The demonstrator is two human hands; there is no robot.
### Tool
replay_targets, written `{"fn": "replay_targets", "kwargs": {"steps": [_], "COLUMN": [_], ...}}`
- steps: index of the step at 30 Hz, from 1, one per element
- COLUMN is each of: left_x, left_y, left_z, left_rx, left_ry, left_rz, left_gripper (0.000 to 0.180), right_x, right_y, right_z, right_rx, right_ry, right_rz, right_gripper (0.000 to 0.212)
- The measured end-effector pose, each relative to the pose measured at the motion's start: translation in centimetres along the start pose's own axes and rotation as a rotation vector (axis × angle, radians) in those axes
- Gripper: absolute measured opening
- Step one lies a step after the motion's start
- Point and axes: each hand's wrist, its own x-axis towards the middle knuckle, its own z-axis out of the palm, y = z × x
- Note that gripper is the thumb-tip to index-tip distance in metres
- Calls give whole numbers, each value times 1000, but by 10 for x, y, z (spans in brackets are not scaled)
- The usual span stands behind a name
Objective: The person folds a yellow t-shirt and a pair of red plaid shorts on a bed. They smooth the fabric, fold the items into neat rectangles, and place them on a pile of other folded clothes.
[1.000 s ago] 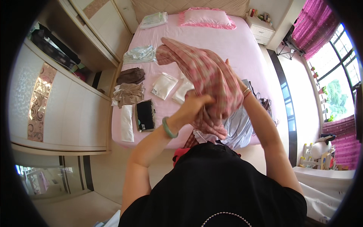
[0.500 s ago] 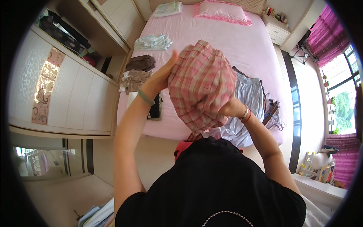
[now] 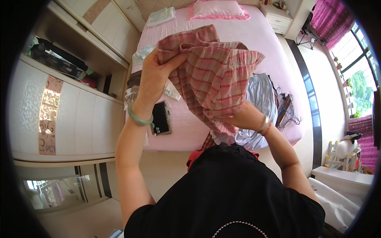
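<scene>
A pink-and-beige plaid garment (image 3: 222,75) hangs bunched in the air over the bed, between my hands; its kind is hard to tell from the folds. My left hand (image 3: 156,75), with a pale green bangle at the wrist, pinches its upper left edge between thumb and fingers. Low on the right side, my right hand (image 3: 248,117) grips the cloth, its fingertips partly hidden by folds. Behind the right hand lies a light grey-blue garment (image 3: 260,95), spread on the bed. A folded black garment (image 3: 160,119) lies near my left wrist.
The bed (image 3: 262,47) has a pink sheet and a frilled pillow (image 3: 218,10). Folded clothes line its left side, partly behind my left arm. Several hangers (image 3: 289,111) lie at the right edge. A wardrobe (image 3: 79,115) stands at left, a nightstand (image 3: 276,20) at far right.
The plaid garment has turned and opened out from a rounded bundle, its upper edge now showing. My left hand now pinches that edge with the thumb in front. The view has shifted slightly.
</scene>
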Motion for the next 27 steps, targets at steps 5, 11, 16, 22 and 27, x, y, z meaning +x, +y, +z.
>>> {"fn": "replay_targets", "kwargs": {"steps": [5, 11, 16, 22, 27], "left_x": [-15, -20, -32, -31, -29], "left_y": [14, 26, 42, 41, 48], "left_z": [-1, 8, 34, 25, 27], "left_rx": [-21, 169, -71, -237, -28], "left_ry": [13, -34, -20, -26, -214], "left_rz": [44, 41, 35, -79, -122], "left_gripper": [24, 26, 42, 53, 42], "right_x": [-7, 42, 40, 32, 27], "right_y": [-32, -42, -44, -39, -34], "right_z": [-75, -114, -101, -84, -82], "right_rx": [98, -158, -195, -218, -185], "right_ry": [187, 784, 772, 829, 834], "right_rz": [225, -125, -194, -315, -438], "right_gripper": [12, 17, 17, 24, 30]}}
